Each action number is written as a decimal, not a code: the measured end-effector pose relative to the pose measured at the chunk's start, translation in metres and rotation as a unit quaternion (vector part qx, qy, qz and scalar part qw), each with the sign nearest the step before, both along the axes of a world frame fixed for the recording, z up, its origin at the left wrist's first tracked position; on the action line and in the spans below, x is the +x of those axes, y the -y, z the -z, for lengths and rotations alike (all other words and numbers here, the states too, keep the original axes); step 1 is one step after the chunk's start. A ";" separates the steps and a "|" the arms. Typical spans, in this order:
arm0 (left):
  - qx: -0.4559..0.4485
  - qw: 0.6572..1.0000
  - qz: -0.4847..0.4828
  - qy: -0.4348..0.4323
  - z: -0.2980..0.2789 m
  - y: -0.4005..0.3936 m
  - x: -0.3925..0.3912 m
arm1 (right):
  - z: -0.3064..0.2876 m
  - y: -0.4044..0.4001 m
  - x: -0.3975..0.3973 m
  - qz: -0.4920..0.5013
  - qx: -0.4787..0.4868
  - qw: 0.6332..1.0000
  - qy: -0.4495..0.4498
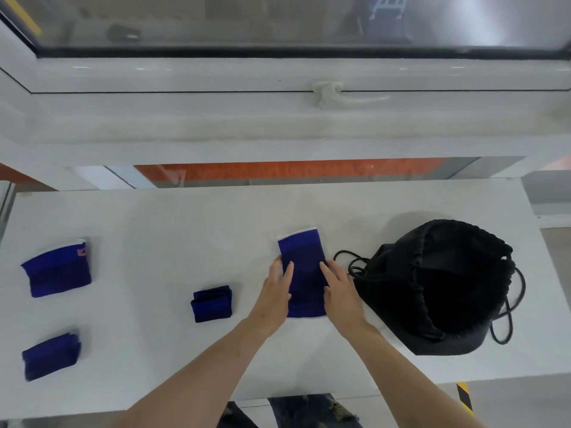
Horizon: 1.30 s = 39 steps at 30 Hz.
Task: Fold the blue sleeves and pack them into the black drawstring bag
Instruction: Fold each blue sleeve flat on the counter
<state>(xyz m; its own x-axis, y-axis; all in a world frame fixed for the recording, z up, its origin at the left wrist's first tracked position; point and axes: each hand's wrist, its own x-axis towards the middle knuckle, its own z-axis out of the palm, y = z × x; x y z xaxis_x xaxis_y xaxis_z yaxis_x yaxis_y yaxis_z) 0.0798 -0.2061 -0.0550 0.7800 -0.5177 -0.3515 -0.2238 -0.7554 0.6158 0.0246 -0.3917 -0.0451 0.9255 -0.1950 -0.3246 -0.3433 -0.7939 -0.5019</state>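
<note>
A blue sleeve lies flat and unfolded on the white table, just left of the black drawstring bag, whose mouth gapes upward. My left hand rests flat on the sleeve's left edge and my right hand on its right edge, fingers spread, gripping nothing. A folded blue sleeve sits to the left of my hands. Two more blue sleeves lie at the far left: one with a white rim and a red tag, the other nearer the front edge.
The white table ends at a front edge close to my body. The bag's black cords loop on the table toward the sleeve and off the bag's right side. A window sill and a frame with a handle run behind the table.
</note>
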 end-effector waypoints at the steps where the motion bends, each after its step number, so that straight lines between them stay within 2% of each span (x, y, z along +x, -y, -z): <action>1: 0.007 1.000 0.002 0.004 0.000 0.001 0.000 | 0.000 -0.002 0.000 0.005 0.007 1.000 -0.001; 4: 0.070 0.997 -0.012 0.032 -0.004 0.003 -0.001 | -0.002 -0.005 0.002 0.019 0.031 0.999 -0.001; 7: 0.103 0.988 -0.013 0.113 -0.008 -0.009 0.002 | -0.002 -0.003 0.001 0.027 0.075 0.997 0.008; 11: 0.055 0.970 0.143 0.190 0.005 -0.035 0.009 | 0.000 -0.003 -0.001 0.039 0.097 0.994 -0.016; 14: 0.023 0.962 0.203 0.183 0.003 -0.044 0.009 | 0.001 -0.004 -0.003 0.046 0.113 0.992 -0.030; 16: 0.033 0.963 0.214 0.160 0.000 -0.048 0.005 | -0.001 -0.004 -0.003 0.063 0.134 0.988 -0.035; 19: 0.058 0.955 0.231 0.177 -0.002 -0.053 0.000 | -0.003 0.000 -0.003 0.063 0.146 0.987 -0.036; 23: 0.067 0.948 0.221 0.217 -0.003 -0.053 -0.006 | -0.005 0.006 -0.004 0.034 0.153 0.987 -0.020; 25: 0.039 0.953 0.191 0.231 -0.004 -0.051 -0.006 | -0.004 0.010 -0.002 -0.001 0.113 0.993 -0.015; 27: 0.005 0.966 0.152 0.211 -0.007 -0.048 -0.004 | -0.005 0.015 -0.006 -0.042 0.113 0.992 -0.022; 30: -0.045 0.986 0.097 0.127 -0.022 -0.048 0.000 | 0.001 0.019 -0.017 -0.117 0.061 0.991 -0.007; 36: -0.125 0.988 -0.008 -0.089 -0.057 -0.055 0.006 | -0.006 0.006 -0.019 -0.071 0.097 0.989 0.083; 39: -0.168 0.969 -0.100 -0.151 -0.060 -0.061 0.004 | -0.006 0.002 -0.014 -0.034 0.170 0.984 0.048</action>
<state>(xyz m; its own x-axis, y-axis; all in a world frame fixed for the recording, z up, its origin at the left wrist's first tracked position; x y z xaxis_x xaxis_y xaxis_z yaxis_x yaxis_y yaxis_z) 0.0840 -0.1452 0.0053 0.7648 -0.4910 -0.4171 0.1352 -0.5107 0.8491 0.0105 -0.3933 -0.0387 0.9621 -0.0275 -0.2714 -0.2341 -0.5939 -0.7697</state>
